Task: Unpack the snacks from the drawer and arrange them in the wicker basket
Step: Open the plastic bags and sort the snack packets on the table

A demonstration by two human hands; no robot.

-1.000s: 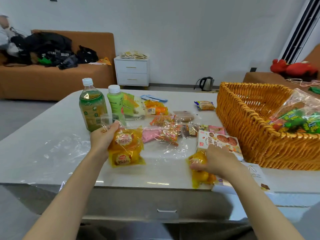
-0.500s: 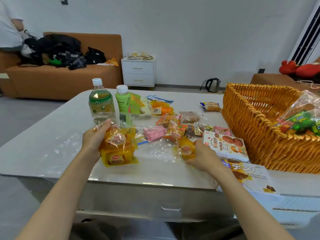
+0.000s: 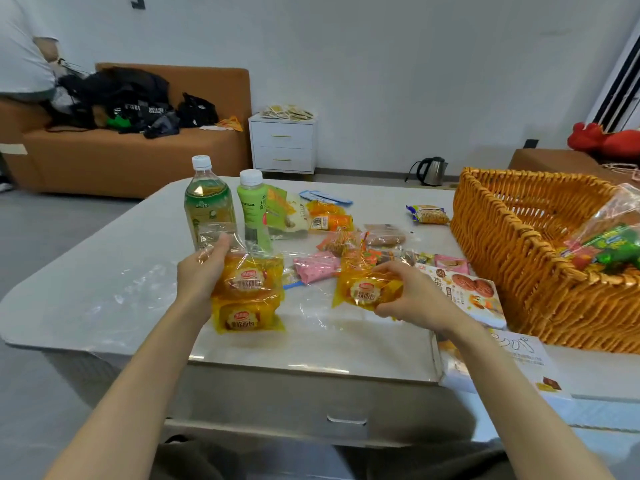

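Observation:
My left hand (image 3: pixel 201 270) grips the left side of a clear bag of yellow bread packs (image 3: pixel 247 292) lying on the table. My right hand (image 3: pixel 414 296) holds a single yellow bread pack (image 3: pixel 365 289) just above the table, to the right of the bag. The orange wicker basket (image 3: pixel 519 258) stands at the right with a bag of green and red snacks (image 3: pixel 609 244) inside. Loose snack packets (image 3: pixel 332 221) are scattered across the middle of the table. The drawer front (image 3: pixel 346 419) below the table edge looks closed.
A tea bottle (image 3: pixel 207 202) and a green drink bottle (image 3: pixel 254 209) stand behind the bag. A biscuit box (image 3: pixel 465 292) and a white box (image 3: pixel 512 362) lie beside the basket. A person sits on the far sofa (image 3: pixel 131 157).
My right hand lifted a yellow bread pack from the front edge and brought it up toward the table's middle. My left hand stays on the bag. The camera moved closer.

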